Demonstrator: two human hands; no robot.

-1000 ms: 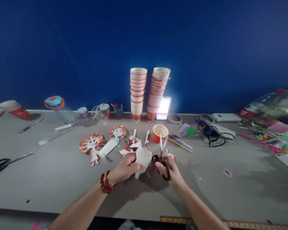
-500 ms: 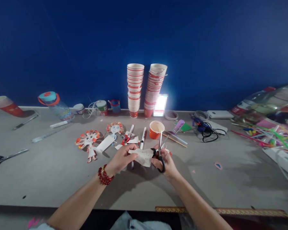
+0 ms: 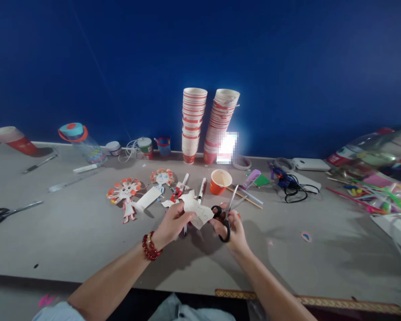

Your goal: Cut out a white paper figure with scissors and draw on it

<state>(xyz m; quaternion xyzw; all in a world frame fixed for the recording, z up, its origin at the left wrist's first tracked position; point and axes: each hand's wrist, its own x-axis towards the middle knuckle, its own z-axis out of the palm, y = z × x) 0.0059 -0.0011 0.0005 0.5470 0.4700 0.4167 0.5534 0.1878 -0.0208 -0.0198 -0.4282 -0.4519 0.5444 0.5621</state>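
The pale paper piece (image 3: 200,216) is pinched between thumb and fingers of the left hand (image 3: 170,225), at that hand's one to two o'clock. At the paper's three o'clock, the scissors (image 3: 227,211) are gripped by their loops in the curled fingers of the right hand (image 3: 235,234), parted and aimed towards one o'clock. If the scissors are swung to nine o'clock, the left fingertips could be nicked; towards eleven, the orange cup (image 3: 217,185) could be knocked. The paper looks thin — a hard pinch could crease it. Whether it is touched by the right fingers cannot be told.
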